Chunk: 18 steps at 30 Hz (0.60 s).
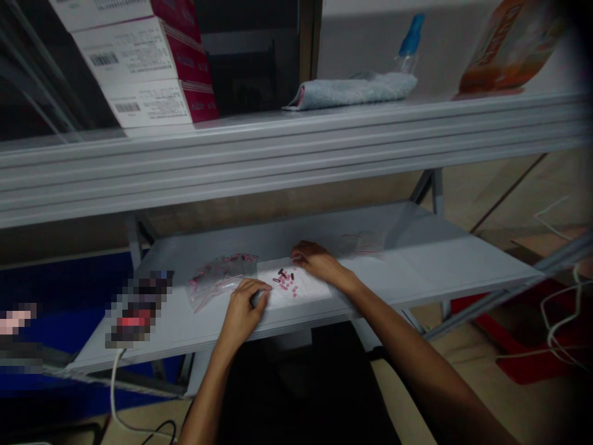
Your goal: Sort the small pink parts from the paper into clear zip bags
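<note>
A white sheet (pixel 319 290) lies on the lower shelf with several small pink round pieces (pixel 294 295) and a few dark brown pieces (pixel 277 280) on it. At its left edge rests my left hand (pixel 243 307), thumb apart from the bent fingers, nothing visible between them. My right hand (pixel 315 259) is over the sheet's far right side, fingers curled together; what they hold, if anything, is hidden. Left of the sheet is a clear plastic bag (pixel 221 275) with more pink pieces inside. Behind my right wrist lies another clear bag (pixel 365 243).
Above runs a metal-edged upper shelf (pixel 278 151) carrying stacked white and magenta boxes (pixel 139 74), a folded light-blue cloth (pixel 354 90), and a blue-capped bottle (pixel 410 43). A pixelated phone-like object (pixel 141 309) with a white cable (pixel 114 389) lies at the left end.
</note>
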Motion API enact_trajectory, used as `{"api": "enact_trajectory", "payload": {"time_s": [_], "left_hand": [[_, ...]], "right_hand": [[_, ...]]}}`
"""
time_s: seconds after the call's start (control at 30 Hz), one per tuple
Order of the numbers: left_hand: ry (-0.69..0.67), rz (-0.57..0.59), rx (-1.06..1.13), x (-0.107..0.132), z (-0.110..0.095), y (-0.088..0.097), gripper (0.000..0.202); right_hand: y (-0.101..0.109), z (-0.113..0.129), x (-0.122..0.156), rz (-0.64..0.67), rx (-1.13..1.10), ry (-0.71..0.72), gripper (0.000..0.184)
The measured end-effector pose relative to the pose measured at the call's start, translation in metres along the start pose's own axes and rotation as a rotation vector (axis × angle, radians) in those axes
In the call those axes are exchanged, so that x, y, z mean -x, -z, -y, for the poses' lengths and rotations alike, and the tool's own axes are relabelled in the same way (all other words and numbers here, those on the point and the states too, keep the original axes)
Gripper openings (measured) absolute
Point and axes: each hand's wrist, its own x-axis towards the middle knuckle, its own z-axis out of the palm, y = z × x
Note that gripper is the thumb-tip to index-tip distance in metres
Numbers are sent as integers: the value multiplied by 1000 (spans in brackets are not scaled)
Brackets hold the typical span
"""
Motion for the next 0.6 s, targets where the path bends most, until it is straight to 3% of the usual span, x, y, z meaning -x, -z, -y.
{"api": "enact_trajectory", "payload": {"time_s": [0.43,0.6], "left_hand": [[1,2,4,0,-2,0,19],[8,-23,-63,1,1,-2,19]], "right_hand": [[-12,-16,-4,37,-59,81,20],[-3,-4,-4,25,-105,79,20]]}}
